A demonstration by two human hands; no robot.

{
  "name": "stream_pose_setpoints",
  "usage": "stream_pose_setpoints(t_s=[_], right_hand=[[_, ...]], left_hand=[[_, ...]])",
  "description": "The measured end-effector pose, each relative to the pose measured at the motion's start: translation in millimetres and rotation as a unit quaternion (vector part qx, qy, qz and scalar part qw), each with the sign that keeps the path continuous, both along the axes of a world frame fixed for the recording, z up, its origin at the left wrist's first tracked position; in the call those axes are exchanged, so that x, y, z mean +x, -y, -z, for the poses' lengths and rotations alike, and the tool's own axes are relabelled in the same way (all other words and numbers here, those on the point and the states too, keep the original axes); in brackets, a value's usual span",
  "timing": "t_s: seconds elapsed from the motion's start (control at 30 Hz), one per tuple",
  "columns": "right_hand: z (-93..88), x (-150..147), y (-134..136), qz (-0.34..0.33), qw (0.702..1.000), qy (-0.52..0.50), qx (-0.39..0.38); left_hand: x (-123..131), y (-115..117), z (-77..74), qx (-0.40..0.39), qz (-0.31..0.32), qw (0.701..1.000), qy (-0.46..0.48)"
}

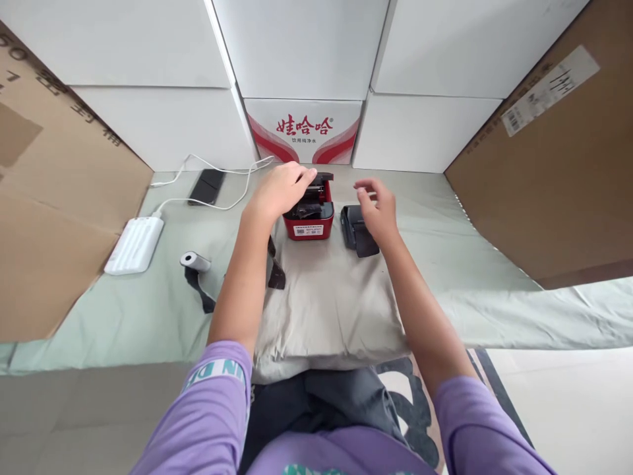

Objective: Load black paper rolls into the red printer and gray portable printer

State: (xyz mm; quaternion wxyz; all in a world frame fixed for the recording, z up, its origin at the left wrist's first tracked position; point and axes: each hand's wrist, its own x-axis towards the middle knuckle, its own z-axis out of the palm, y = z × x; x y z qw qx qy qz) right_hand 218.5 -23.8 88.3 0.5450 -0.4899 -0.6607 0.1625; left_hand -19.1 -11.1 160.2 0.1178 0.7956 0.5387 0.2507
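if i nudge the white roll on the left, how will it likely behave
The white roll will probably roll, being round and lying on its side. The dark strip at its near side looks thin and bent, so it may flop and drag. The creased cloth under it might slow the rolling.

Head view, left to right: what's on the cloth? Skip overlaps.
White power bank → white roll → red device → black device → brown carton at the right edge.
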Motion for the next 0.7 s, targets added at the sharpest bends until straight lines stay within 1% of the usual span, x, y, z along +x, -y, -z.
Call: stream_pose_setpoints(t_s=[0.07, 0.1, 0.17, 0.2, 0.27, 0.33, 0.43, 0.5, 0.57, 0.63, 0.7], right_hand=[[-12.0, -21.4, -13.8, -0.035, 0.999, -0.011, -0.01], [-14.5, -30.8, -23.3, -0.042, 0.999, -0.029, -0.015], [-13.6, -45.9, -43.7, -0.034, 0.994, -0.091, -0.047], [-11.0, -51.6, -52.7, -0.024, 0.988, -0.13, -0.082], [-4.1, -59.9, -65.2, -0.007, 0.964, -0.2, -0.173], [2.8, -65.3, -69.5, -0.003, 0.933, -0.258, -0.252], [10.4, -70.1, -67.3, -0.012, 0.89, -0.328, -0.316], [13.8, -72.4, -66.3, -0.022, 0.873, -0.359, -0.331], [16.8, -74.5, -67.4, -0.03, 0.864, -0.382, -0.326], [19.4, -76.5, -69.2, -0.038, 0.857, -0.403, -0.319], [21.1, -78.6, -69.5, -0.044, 0.848, -0.425, -0.312]], left_hand=[[-1.1, -1.8, 0.9, -0.001, 0.002, 1.0, 0.003], [-1.7, -2.4, 1.1, -0.003, 0.003, 1.0, 0.003], [-3.5, -2.5, 0.9, -0.007, 0.01, 1.0, 0.002], [-4.7, -2.4, 0.7, -0.007, 0.014, 1.0, 0.003], [-8.3, -2.7, 1.1, 0.002, 0.017, 1.0, 0.012], [-14.0, -6.2, 3.9, 0.017, 0.004, 0.999, 0.033], [-27.0, -19.3, 14.4, 0.014, -0.041, 0.997, 0.064], [-37.2, -30.7, 24.2, -0.032, -0.067, 0.994, 0.08], [-46.3, -40.1, 33.0, -0.108, -0.084, 0.984, 0.112], [-52.2, -44.5, 38.1, -0.187, -0.09, 0.964, 0.167], [-54.5, -43.7, 38.6, -0.244, -0.089, 0.939, 0.224]])
